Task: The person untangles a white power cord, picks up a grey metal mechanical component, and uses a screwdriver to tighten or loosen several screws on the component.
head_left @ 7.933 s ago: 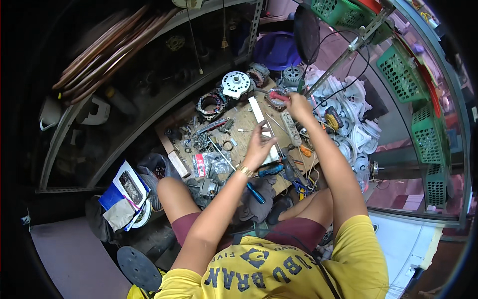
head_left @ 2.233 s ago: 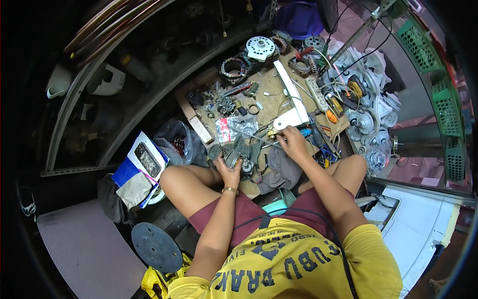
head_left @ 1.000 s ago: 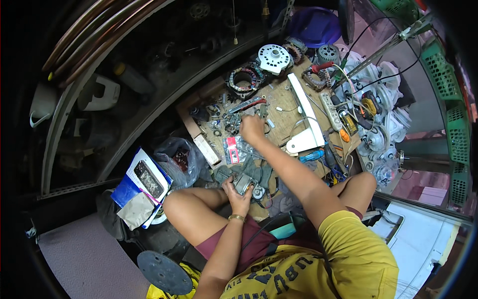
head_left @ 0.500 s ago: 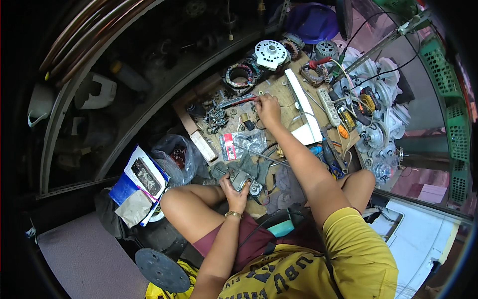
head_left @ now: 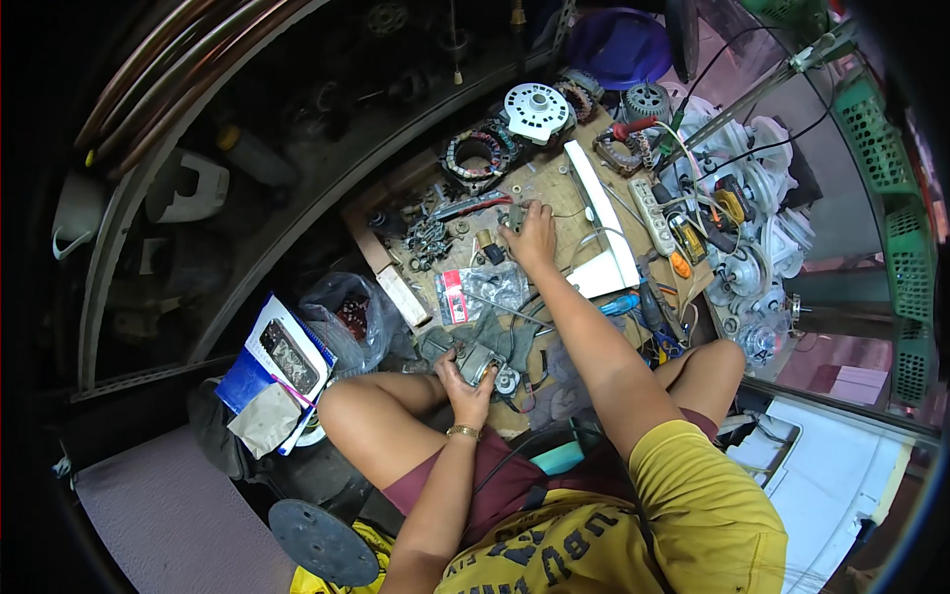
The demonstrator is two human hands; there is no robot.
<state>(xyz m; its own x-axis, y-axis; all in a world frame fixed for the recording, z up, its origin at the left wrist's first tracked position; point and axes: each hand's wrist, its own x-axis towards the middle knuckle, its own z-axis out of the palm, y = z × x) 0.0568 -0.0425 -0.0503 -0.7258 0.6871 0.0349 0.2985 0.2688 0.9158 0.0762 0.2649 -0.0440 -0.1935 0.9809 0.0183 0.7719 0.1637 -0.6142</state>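
My left hand (head_left: 469, 392) grips a small grey metal motor (head_left: 481, 364) above a grey cloth near the board's front edge. My right hand (head_left: 530, 238) reaches onto the plywood bench top (head_left: 554, 188), its fingers round a small grey metal part (head_left: 512, 216). Around it lie a long red-handled tool (head_left: 490, 203), loose metal hardware (head_left: 427, 236), a brass-coloured fitting (head_left: 487, 244), a plastic bag of parts (head_left: 495, 293) and a long white plastic piece (head_left: 604, 223). A thin metal rod crosses the bag.
Wound stator rings (head_left: 467, 150), a white perforated disc (head_left: 529, 104) and a purple basin (head_left: 623, 45) stand behind. White plastic parts (head_left: 772, 238) and a power strip (head_left: 655, 218) crowd the right, below green baskets (head_left: 871, 139). A notebook (head_left: 255, 351) lies left.
My right hand has moved from beside the white piece up among the small parts, then slightly down from the red-handled tool to a grey part. My left hand still holds the motor.
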